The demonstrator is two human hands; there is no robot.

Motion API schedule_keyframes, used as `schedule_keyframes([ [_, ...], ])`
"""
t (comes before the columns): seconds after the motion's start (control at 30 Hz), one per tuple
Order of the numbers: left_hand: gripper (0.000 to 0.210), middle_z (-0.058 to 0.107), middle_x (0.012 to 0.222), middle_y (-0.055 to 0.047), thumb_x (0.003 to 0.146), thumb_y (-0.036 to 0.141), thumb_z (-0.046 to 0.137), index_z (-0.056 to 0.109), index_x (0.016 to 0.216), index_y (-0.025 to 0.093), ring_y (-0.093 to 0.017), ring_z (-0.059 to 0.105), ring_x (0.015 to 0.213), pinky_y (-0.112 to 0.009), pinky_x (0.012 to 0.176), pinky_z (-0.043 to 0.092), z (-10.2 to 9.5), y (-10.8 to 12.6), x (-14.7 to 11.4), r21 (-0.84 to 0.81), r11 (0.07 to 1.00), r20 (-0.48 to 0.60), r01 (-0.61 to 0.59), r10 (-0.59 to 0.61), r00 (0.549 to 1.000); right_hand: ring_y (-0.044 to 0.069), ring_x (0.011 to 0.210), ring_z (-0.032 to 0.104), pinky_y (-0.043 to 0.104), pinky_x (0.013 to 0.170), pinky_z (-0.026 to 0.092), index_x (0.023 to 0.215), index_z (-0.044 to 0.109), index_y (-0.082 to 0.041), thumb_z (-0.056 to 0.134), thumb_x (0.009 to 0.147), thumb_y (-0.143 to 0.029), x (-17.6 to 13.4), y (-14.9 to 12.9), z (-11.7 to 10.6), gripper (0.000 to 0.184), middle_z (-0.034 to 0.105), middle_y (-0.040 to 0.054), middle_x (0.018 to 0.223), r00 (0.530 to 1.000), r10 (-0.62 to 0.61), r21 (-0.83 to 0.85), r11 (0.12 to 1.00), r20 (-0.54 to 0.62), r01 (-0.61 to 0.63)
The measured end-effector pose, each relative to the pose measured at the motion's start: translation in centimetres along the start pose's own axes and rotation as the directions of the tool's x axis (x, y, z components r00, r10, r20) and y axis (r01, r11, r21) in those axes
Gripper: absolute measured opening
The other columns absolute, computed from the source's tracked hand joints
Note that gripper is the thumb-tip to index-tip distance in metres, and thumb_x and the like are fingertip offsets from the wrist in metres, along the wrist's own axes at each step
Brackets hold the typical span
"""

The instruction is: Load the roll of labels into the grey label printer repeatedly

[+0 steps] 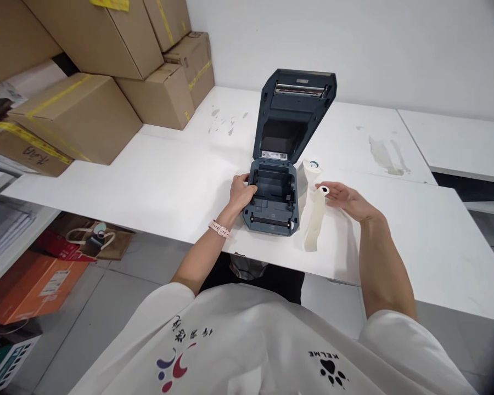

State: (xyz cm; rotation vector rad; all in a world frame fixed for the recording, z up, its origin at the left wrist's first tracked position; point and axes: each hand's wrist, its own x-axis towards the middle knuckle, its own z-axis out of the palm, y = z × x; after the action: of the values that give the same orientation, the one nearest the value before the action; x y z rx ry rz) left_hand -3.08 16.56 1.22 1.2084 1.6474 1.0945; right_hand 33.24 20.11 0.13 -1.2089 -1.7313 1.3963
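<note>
A dark grey label printer [274, 195] stands on the white table with its lid [294, 112] raised, and its inner bay shows no roll. My left hand [242, 193] grips the printer's left side, the thumb over the edge of the bay. Right of the printer is a small roll of pale label paper [316, 216], its dark core facing up and a loose strip trailing toward the table's front edge. My right hand [348, 200] has its fingers and thumb at the sides of this roll's top. Just behind lies another white roll [312, 169] with a blue core, beside the printer.
Cardboard boxes [82, 115] with yellow tape are stacked at the table's left end. A white wall [354, 49] rises behind the table [181, 181]. Lower left, an orange box [37, 285] and bags are on the floor near a shelf.
</note>
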Motion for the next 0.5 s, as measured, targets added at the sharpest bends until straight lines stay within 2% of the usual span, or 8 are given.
schedule_keyframes([
  [0.1,0.060,0.060,0.127,-0.013,0.060,0.017,0.060,0.072,0.118,0.014,-0.030,0.065,0.115,-0.040,0.099,0.053,0.0,-0.1,0.0,-0.011,1.000,0.000,-0.011,0.011,1.000,0.030,0.114,0.073,0.048,0.099,0.061,0.124,0.071,-0.030,0.084,0.077,-0.051,-1.3,-0.5,1.8,0.053,0.073,0.0093,0.135,0.992,0.067,-0.024,0.998,0.108,-0.065],
  [0.17,0.063,0.060,0.131,-0.014,0.060,0.018,0.060,0.071,0.121,0.012,-0.031,0.065,0.114,-0.040,0.097,0.053,0.0,-0.1,0.0,-0.023,1.000,0.004,0.001,-0.001,1.000,0.031,0.102,0.076,0.049,0.093,0.062,0.117,0.075,-0.029,0.083,0.077,-0.058,-1.6,-1.4,2.4,0.049,0.079,0.0092,0.119,0.992,0.061,0.029,0.997,0.110,-0.065],
  [0.23,0.065,0.059,0.135,-0.015,0.061,0.018,0.060,0.070,0.125,0.012,-0.030,0.065,0.114,-0.040,0.096,0.053,0.0,0.0,-0.1,-0.024,1.000,0.006,0.019,-0.019,1.000,0.032,0.097,0.077,0.049,0.093,0.061,0.112,0.076,-0.030,0.083,0.074,-0.064,-1.7,-3.1,2.6,0.051,0.081,0.0080,0.106,0.996,-0.036,0.096,0.995,0.077,0.029],
  [0.3,0.066,0.059,0.137,-0.014,0.062,0.019,0.060,0.069,0.127,0.013,-0.030,0.064,0.115,-0.039,0.095,0.053,0.0,0.0,-0.1,-0.016,1.000,0.003,0.023,-0.023,1.000,0.032,0.098,0.076,0.049,0.092,0.060,0.113,0.077,-0.030,0.081,0.075,-0.067,-1.4,-5.8,3.1,0.053,0.081,0.0075,0.101,0.985,-0.157,0.071,0.986,0.072,0.152],
  [0.4,0.063,0.061,0.136,-0.013,0.064,0.018,0.060,0.070,0.126,0.014,-0.028,0.063,0.118,-0.038,0.099,0.052,0.0,0.0,-0.1,0.001,1.000,-0.006,0.002,-0.002,1.000,0.032,0.108,0.073,0.045,0.092,0.058,0.126,0.073,-0.027,0.072,0.088,-0.059,0.3,-10.9,5.9,0.050,0.078,0.0087,0.118,0.956,-0.227,-0.199,0.944,0.185,0.263],
  [0.47,0.058,0.064,0.132,-0.013,0.064,0.018,0.059,0.072,0.121,0.014,-0.029,0.063,0.119,-0.038,0.101,0.051,0.0,0.0,0.0,0.016,1.000,-0.005,-0.016,0.016,1.000,0.033,0.113,0.071,0.044,0.093,0.056,0.129,0.072,-0.024,0.064,0.095,-0.050,2.2,-13.6,8.9,0.043,0.076,0.0102,0.127,0.940,-0.229,-0.457,0.828,0.253,0.324],
  [0.5,0.055,0.065,0.129,-0.012,0.064,0.018,0.059,0.073,0.118,0.015,-0.029,0.063,0.119,-0.038,0.101,0.051,0.0,0.0,0.0,0.020,1.000,0.001,-0.021,0.021,1.000,0.034,0.114,0.071,0.045,0.093,0.055,0.128,0.071,-0.022,0.060,0.098,-0.042,3.2,-14.4,10.5,0.039,0.075,0.0118,0.129,0.935,-0.210,-0.588,0.732,0.286,0.344],
])
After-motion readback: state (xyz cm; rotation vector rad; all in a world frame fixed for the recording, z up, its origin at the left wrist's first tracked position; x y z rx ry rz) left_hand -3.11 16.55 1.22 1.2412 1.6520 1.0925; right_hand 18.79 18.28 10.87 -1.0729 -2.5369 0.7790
